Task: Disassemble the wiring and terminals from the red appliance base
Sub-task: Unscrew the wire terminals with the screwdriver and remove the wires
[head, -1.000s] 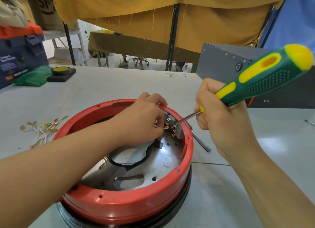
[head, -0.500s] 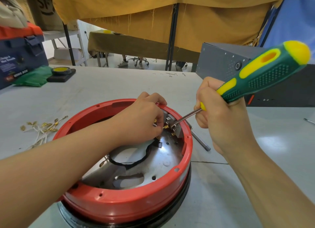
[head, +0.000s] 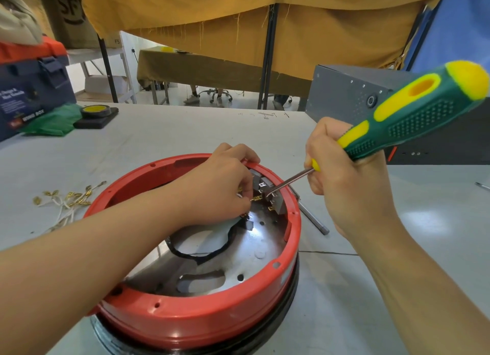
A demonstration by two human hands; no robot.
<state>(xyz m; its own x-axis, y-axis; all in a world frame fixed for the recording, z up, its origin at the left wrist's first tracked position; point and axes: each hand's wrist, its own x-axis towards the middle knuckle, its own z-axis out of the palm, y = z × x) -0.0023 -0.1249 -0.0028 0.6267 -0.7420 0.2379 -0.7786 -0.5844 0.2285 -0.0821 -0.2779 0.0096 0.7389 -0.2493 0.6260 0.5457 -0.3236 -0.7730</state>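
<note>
The red appliance base (head: 201, 320) stands upside down on the grey table, its metal floor plate exposed. At its far inner wall sits a grey terminal block (head: 275, 206) with brass terminals (head: 256, 198). My left hand (head: 220, 187) reaches into the base, fingers curled, pinching a brass terminal beside the block. My right hand (head: 344, 179) grips a green and yellow screwdriver (head: 413, 115), whose metal tip rests on the block by the terminals. A black wire (head: 212, 251) loops over the floor plate.
Several loose white wires with brass terminals (head: 66, 200) lie left of the base. A metal rod (head: 314, 219) lies just right of it. A grey metal box (head: 371, 105) stands at back right. A blue toolbox (head: 29, 94), green cloth and yellow tape roll (head: 95, 112) sit far left.
The screwdriver handle has shifted slightly up and to the left while its tip stays at the terminal block. My left hand keeps its pinch in the same spot.
</note>
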